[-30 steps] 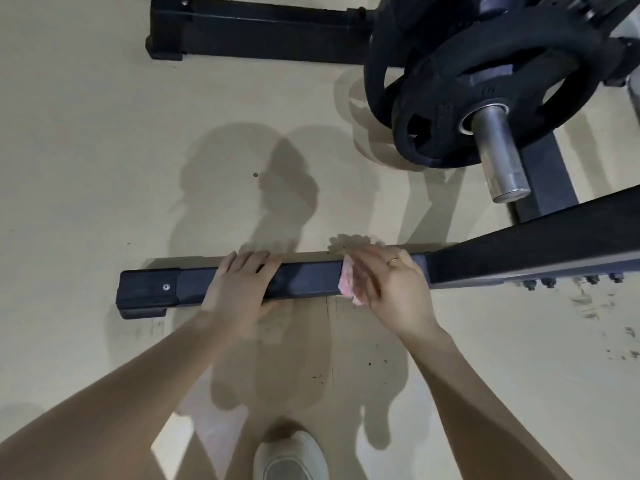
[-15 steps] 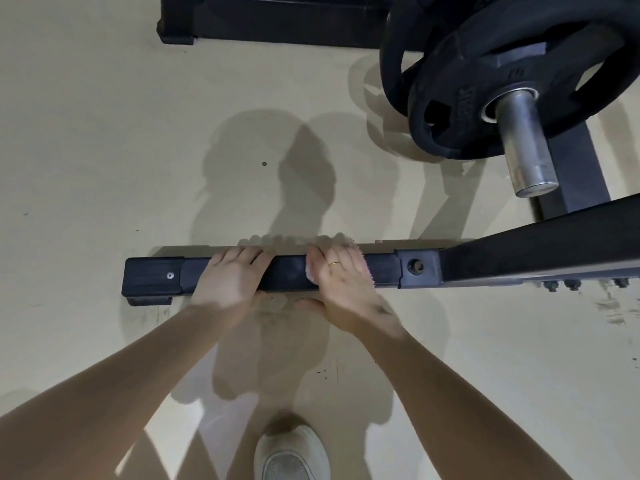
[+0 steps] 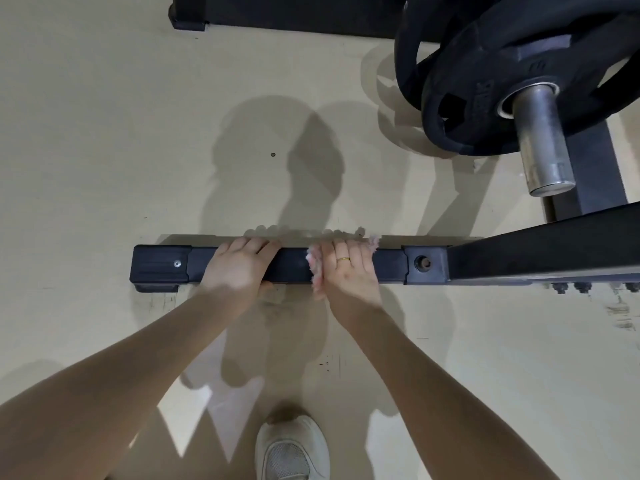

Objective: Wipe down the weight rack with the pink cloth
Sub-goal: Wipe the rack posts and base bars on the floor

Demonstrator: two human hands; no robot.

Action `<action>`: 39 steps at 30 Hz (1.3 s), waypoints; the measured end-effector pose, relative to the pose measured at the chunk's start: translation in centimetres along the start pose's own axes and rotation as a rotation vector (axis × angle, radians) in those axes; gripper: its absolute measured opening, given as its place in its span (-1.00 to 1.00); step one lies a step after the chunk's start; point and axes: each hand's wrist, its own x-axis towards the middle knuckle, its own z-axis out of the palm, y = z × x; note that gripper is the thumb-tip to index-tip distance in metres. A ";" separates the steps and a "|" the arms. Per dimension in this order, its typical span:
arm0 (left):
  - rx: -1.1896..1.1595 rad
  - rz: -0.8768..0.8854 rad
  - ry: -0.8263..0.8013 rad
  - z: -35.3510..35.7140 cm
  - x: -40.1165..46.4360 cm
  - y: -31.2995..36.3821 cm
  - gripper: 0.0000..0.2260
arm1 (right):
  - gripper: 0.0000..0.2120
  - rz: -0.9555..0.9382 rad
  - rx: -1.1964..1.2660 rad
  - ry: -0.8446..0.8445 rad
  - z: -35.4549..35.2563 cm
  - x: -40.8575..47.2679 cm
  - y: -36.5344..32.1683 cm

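Head view: right hand [image 3: 348,271] clenches the pink cloth [image 3: 316,271] over the weight rack [image 3: 294,270] foot bar. Left hand [image 3: 239,268], just left of it, grips the bar bare. Capped bar end [image 3: 159,268] lies further left; open floor [image 3: 104,150] beyond. Weight plates [image 3: 512,74] far right.

Both bare forearms reach forward and down, side by side. The left hand [image 3: 242,268] lies palm down, fingers curled over the far edge. The right hand [image 3: 348,271], wearing a gold ring, does likewise.
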 end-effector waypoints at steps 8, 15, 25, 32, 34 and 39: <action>0.001 0.004 -0.008 -0.3 -0.1 0.2 -0.47 | -0.48 0.157 -0.105 -0.104 0.8 -0.9 3.2; -0.190 0.014 0.020 -0.5 -0.8 -0.9 -0.42 | -0.28 -0.100 0.037 -0.203 2.0 3.0 -5.3; -0.162 -0.307 0.108 0.0 -6.9 -8.8 -0.37 | -0.34 0.006 0.007 -0.166 0.5 2.3 -7.7; -0.349 -0.317 0.134 0.7 -8.3 -11.3 -0.39 | -0.37 -0.275 0.142 -0.139 2.2 5.4 -14.2; -0.388 -0.298 0.132 0.5 -8.5 -11.9 -0.39 | -0.37 -0.375 0.074 -0.120 1.6 4.4 -11.5; -0.450 -0.260 0.084 0.1 -8.6 -13.8 -0.36 | -0.32 -0.224 -0.001 -0.154 0.8 3.6 -10.6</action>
